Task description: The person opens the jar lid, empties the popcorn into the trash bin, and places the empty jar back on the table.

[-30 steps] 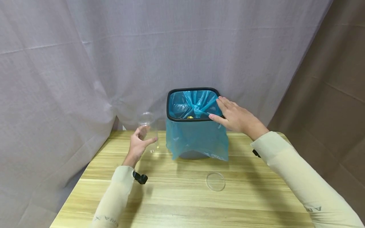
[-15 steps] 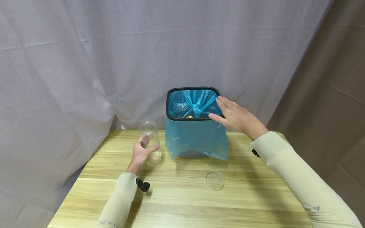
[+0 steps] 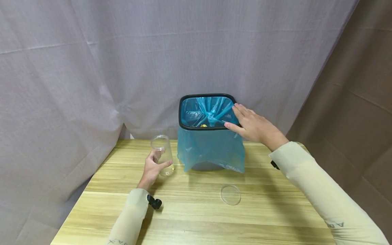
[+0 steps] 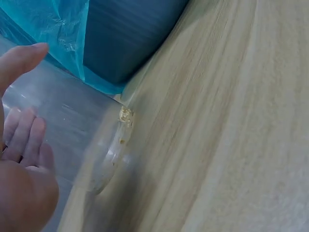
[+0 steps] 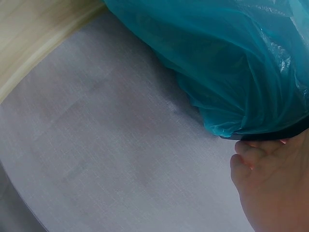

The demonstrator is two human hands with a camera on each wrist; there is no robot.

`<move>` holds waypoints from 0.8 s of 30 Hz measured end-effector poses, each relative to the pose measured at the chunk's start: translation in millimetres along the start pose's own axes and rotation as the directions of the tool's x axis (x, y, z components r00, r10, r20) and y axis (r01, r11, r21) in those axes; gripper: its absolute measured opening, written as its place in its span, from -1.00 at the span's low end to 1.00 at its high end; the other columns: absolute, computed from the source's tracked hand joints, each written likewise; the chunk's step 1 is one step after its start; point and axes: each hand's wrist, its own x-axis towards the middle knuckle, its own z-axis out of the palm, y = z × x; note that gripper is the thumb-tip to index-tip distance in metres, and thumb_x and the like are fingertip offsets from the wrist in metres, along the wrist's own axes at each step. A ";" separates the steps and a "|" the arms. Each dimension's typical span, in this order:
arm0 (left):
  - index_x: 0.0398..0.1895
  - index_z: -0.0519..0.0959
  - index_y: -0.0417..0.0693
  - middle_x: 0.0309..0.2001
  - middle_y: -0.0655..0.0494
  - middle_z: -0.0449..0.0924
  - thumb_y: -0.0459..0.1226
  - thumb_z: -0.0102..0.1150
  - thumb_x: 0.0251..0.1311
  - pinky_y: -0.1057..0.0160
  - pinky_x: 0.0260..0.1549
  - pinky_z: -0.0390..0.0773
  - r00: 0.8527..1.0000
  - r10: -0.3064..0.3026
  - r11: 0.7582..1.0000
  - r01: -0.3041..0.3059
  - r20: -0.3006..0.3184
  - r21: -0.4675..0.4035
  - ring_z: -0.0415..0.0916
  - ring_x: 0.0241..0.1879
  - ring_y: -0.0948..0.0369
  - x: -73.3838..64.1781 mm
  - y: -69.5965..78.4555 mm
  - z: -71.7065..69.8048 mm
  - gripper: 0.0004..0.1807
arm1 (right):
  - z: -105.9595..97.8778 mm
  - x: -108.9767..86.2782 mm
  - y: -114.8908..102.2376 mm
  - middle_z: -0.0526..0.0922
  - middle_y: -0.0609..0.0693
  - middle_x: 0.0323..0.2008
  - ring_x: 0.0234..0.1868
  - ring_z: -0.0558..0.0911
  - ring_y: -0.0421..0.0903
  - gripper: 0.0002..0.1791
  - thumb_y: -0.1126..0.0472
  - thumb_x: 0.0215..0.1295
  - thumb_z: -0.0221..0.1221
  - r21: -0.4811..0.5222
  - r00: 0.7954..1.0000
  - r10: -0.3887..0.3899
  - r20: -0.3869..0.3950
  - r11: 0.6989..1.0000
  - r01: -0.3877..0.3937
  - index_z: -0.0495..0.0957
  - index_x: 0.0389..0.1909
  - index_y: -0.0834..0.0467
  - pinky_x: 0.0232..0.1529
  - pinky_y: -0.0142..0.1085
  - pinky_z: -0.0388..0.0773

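My left hand (image 3: pixel 152 168) holds a clear plastic jar (image 3: pixel 166 154), thumb on the near side and fingers seen through the wall. The jar stands nearly upright with its mouth uncovered, its base at the tabletop. Yellowish crumbs (image 4: pixel 126 115) cling inside near the base in the left wrist view. My right hand (image 3: pixel 252 126) rests on the right side of the black rim (image 3: pixel 202 129) of a trash bin, fingers extended. A blue bin bag (image 3: pixel 211 146) lines the bin and hangs over its outside. Inside, a yellow bit (image 3: pixel 203 126) shows beside the knotted plastic.
A round clear lid (image 3: pixel 230 194) lies flat on the wooden table (image 3: pixel 190 217), in front of the bin. Grey cloth (image 3: pixel 147 61) hangs behind the table and down its left side. A brown curtain (image 3: pixel 346 102) is at the right.
My left hand has lowered the jar toward the tabletop and slightly right, bringing it more upright. The right hand, the bin and the lid keep their places.
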 end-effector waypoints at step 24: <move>0.75 -0.25 0.02 0.70 -0.26 -0.02 0.21 0.37 0.21 -0.45 0.55 0.05 0.978 0.030 0.758 -0.156 0.205 0.633 -0.01 0.65 -0.29 -10.6 25.0 -37.9 0.29 | 2.4 -2.1 -0.3 -0.22 0.16 0.75 0.74 -0.11 0.25 0.11 -0.55 0.50 -0.27 0.154 0.994 0.052 -0.093 0.987 -0.037 -0.30 0.73 0.14 0.68 0.30 -0.10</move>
